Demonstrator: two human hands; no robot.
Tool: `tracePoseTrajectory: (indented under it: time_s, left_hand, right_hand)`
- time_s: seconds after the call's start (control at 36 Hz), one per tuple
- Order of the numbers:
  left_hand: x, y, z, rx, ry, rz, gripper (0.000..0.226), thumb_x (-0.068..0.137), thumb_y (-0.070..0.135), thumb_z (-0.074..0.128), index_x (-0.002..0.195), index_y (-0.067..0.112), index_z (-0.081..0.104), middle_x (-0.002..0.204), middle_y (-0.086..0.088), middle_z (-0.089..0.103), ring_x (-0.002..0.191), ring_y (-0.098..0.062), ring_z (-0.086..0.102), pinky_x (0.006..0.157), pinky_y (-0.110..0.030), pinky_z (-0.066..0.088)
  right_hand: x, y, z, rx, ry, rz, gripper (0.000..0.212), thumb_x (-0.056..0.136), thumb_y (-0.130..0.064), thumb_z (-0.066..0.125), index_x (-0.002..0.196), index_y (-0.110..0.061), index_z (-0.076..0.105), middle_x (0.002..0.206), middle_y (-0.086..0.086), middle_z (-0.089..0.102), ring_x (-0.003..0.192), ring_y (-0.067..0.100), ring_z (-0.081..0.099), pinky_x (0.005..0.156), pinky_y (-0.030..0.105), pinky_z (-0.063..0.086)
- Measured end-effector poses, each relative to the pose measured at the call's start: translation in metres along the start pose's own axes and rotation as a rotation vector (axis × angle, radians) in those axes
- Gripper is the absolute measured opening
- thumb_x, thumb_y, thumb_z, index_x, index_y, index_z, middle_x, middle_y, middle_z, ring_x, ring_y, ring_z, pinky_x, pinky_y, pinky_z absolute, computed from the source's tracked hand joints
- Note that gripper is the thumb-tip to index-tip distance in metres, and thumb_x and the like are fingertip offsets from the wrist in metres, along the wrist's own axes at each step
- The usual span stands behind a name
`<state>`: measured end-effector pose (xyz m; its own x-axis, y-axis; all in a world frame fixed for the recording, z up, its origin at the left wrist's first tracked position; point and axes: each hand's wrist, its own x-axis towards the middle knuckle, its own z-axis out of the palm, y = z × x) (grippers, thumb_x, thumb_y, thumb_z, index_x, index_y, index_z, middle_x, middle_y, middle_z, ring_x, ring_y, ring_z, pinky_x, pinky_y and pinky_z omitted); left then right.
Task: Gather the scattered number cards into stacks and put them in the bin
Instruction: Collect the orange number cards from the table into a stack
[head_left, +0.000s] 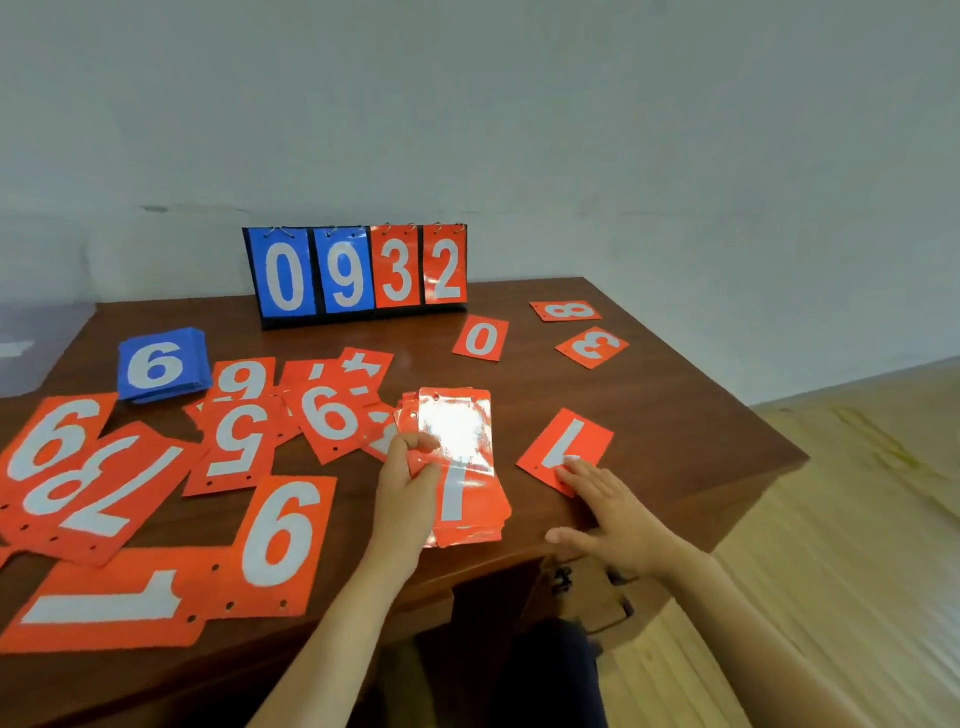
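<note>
With my left hand (408, 483) I grip a stack of red cards (467, 499), thumb and fingers curled round its left edge, above the near part of the table (675, 415). My right hand (608, 506) lies flat with its fingers straight, the tips resting on a red 7 card (569, 441) just right of the stack. More red cards lie scattered to my left. A blue stack (161, 366) showing 6 sits near the scoreboard (358, 270).

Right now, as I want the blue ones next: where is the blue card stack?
In the head view, the blue stack of number cards, 6 on top, lies left on the wooden table, beside a red 9 card.
</note>
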<state>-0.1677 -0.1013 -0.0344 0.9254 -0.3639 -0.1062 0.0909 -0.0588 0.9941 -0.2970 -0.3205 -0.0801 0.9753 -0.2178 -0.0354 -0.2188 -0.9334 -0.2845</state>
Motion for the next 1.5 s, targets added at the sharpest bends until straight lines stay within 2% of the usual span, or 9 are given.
tracePoseTrajectory:
  time_s: [0.08,0.22,0.44,0.56,0.67,0.86,1.06,1.28,1.5]
  left_hand:
    - [-0.008,-0.002,0.009,-0.006,-0.032,0.004,0.019,0.097,0.014,0.048,0.114,0.022,0.047,0.111,0.012,0.043,0.086,-0.006,0.05,0.06,-0.017,0.042]
    - [-0.014,-0.006,0.013,-0.02,-0.067,0.019,0.018,0.096,0.013,0.049,0.108,0.027,0.047,0.109,0.011,0.046,0.093,-0.01,0.054,0.067,-0.021,0.048]
    - [-0.015,-0.005,0.008,0.125,-0.039,0.097,0.022,0.097,0.012,0.045,0.109,0.03,0.046,0.136,0.004,0.041,0.124,-0.017,0.042,0.098,-0.035,0.045]
    - [-0.014,-0.003,0.006,0.149,-0.052,0.12,0.023,0.097,0.012,0.045,0.114,0.028,0.047,0.136,0.004,0.042,0.127,-0.018,0.042,0.101,-0.039,0.045]
    - [-0.012,0.001,0.004,0.099,-0.098,0.115,0.022,0.097,0.015,0.047,0.109,0.033,0.049,0.125,0.009,0.046,0.12,-0.016,0.048,0.095,-0.039,0.05]
    - [0.001,0.007,0.002,0.044,-0.052,0.057,0.031,0.088,0.02,0.064,0.112,0.027,0.046,0.104,0.017,0.046,0.083,0.0,0.052,0.06,-0.011,0.047]
    - [0.036,0.008,-0.017,0.03,0.058,0.038,0.019,0.094,0.016,0.054,0.104,0.029,0.044,0.122,0.005,0.047,0.112,-0.018,0.052,0.089,-0.038,0.054]
    - [0.081,0.012,-0.036,0.032,0.147,0.037,0.02,0.097,0.011,0.046,0.104,0.03,0.045,0.119,0.007,0.042,0.111,-0.013,0.046,0.092,-0.036,0.051]
    - [0.103,0.012,-0.033,0.004,0.135,-0.007,0.021,0.097,0.015,0.047,0.095,0.036,0.046,0.117,0.01,0.043,0.105,-0.011,0.048,0.086,-0.036,0.053]
  right_hand:
    - [-0.015,0.004,0.005,-0.024,0.023,-0.038,0.094,0.074,-0.074,0.051,0.149,-0.029,0.019,0.15,-0.019,0.004,0.142,-0.002,0.001,0.117,0.024,-0.004]
    - [-0.032,0.005,0.004,0.151,0.24,-0.032,0.032,0.092,-0.023,0.061,0.123,-0.03,0.062,0.13,-0.022,0.052,0.124,-0.001,0.048,0.104,0.018,0.037]
    - [-0.027,-0.031,-0.036,1.028,0.648,0.24,0.015,0.093,-0.019,0.056,0.106,-0.02,0.063,0.096,-0.007,0.069,0.084,0.005,0.068,0.064,0.019,0.055]
    - [-0.007,-0.049,-0.046,1.148,0.657,0.264,0.016,0.093,-0.023,0.056,0.108,-0.017,0.057,0.093,-0.003,0.07,0.08,0.011,0.07,0.061,0.019,0.056]
    - [0.018,-0.064,-0.041,1.051,0.621,0.287,0.014,0.093,-0.025,0.057,0.105,-0.019,0.056,0.094,-0.003,0.068,0.082,0.009,0.069,0.06,0.019,0.056]
    - [0.067,-0.093,-0.025,0.85,0.511,0.2,0.012,0.09,-0.033,0.062,0.099,-0.025,0.061,0.094,-0.01,0.069,0.085,0.009,0.069,0.072,0.024,0.058]
    - [0.159,-0.095,-0.024,0.687,0.467,0.208,0.031,0.084,-0.033,0.068,0.112,-0.021,0.059,0.111,-0.003,0.064,0.099,0.012,0.062,0.085,0.024,0.052]
    - [0.268,-0.039,-0.018,0.135,0.156,0.333,0.066,0.096,-0.045,0.044,0.15,-0.017,0.017,0.159,0.004,0.009,0.147,0.028,0.0,0.117,0.045,0.01]
    - [0.308,-0.032,-0.016,0.054,-0.073,0.342,0.057,0.1,-0.047,0.024,0.151,-0.027,0.006,0.16,0.003,-0.005,0.146,0.029,-0.005,0.114,0.056,-0.001]
